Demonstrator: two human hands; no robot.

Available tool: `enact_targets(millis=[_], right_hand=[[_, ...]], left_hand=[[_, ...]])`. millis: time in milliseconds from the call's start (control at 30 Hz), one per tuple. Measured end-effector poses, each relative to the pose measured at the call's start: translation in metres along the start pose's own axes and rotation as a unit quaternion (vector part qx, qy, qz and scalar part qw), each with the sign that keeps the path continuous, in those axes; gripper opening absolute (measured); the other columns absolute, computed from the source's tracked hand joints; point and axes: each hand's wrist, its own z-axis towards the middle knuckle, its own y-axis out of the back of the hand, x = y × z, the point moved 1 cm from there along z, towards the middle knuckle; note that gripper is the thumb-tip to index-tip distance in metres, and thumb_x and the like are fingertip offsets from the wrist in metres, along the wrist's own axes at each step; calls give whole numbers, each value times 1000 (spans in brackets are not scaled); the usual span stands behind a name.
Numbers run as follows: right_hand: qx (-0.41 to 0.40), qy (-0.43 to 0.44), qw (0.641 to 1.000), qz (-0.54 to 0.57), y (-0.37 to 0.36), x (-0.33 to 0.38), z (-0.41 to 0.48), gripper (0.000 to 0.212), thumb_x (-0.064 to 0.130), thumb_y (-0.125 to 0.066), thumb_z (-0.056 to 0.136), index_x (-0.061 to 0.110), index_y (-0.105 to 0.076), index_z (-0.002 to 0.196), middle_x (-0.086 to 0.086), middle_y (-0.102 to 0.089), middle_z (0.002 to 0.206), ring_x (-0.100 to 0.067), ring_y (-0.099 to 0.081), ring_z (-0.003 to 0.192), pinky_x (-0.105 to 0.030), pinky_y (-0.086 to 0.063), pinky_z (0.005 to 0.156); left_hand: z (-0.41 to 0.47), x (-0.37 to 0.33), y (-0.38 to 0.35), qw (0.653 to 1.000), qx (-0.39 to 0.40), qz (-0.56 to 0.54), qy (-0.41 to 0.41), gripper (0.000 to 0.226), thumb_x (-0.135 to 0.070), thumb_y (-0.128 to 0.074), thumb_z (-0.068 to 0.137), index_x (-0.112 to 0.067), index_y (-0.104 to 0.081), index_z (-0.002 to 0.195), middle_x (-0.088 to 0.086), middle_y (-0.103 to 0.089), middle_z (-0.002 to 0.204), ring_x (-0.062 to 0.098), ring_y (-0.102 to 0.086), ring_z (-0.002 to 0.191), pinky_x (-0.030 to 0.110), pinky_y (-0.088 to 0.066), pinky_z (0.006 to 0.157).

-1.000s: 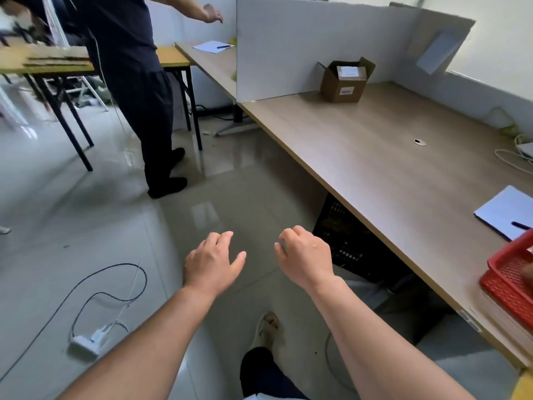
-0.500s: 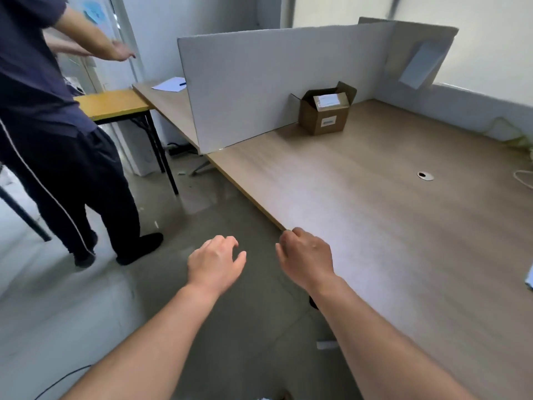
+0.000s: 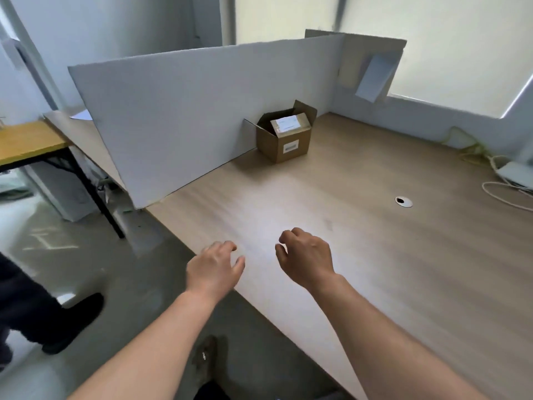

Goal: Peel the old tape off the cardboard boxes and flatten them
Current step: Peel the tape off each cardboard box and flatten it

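Both bare forearms outstretched, left hand (image 3: pixel 215 268) and right hand (image 3: pixel 307 256) apparently empty, fingers loosely curled

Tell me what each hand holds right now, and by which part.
Nothing is held. The left hand and right hand hover empty, fingers loosely curled, by the table edge; the box stands far off, untouched.

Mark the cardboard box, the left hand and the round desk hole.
cardboard box (image 3: pixel 292 140): head view, front side above the label.
left hand (image 3: pixel 213 269): head view, back of the hand.
desk hole (image 3: pixel 403 201): head view, middle of the ring.
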Motion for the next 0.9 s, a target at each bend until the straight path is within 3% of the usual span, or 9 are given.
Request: enact_targets(millis=[433,733,900], right_hand=[[-29,-139,989,-29,-32,-16,217,29,31,-39,95,15,-61,105,-2,-62,101,-28,-58,87,-31,-41,70],[3,-196,980,-34,-72,-24,332,29,30,-39,95,14,-60,108,-4,-60,106,-31,-58,89,-31,-39,69],[23,-201,979,-41,-94,-31,362,28,29,-38,95,14,-60,105,-4,-60,103,-30,-57,88,-31,-34,65]], left_hand=[[287,14,-7,988,7,-33,-148,40,-39,-55,91,-23,-54,127,-1,-59,118,21,-51,114,32,-38,70],[440,17,-25,973,20,-28,-227,61,-31,-61,89,-14,-41,143,8,-47,135,29,-44,122,39,-37,93],[517,7,-40,968,23,-20,-250,63,-21,-62,87,-12,-37,144,11,-34,150,29,-29,136,40,-24,107]])
